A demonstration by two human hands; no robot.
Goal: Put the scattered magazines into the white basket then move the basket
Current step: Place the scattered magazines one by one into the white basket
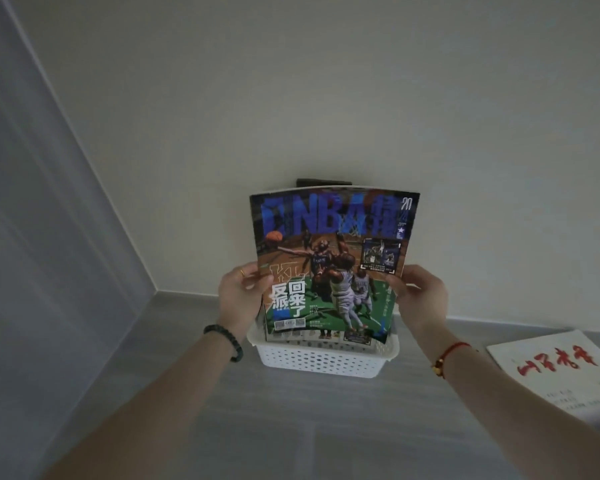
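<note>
A basketball magazine (329, 258) with a blue title stands upright, its lower edge inside the white perforated basket (323, 360) on the grey floor by the wall. My left hand (239, 292) grips its left edge and my right hand (418, 292) grips its right edge. More magazine edges show in the basket behind it, and a dark one (323, 182) sticks up above its top. A white magazine with red brush lettering (561, 368) lies flat on the floor at the right.
The basket stands close to a white wall with a grey skirting (499, 323). A pale wall or door panel (49, 237) runs along the left and meets it in a corner. Grey floor (291, 427) lies in front of the basket.
</note>
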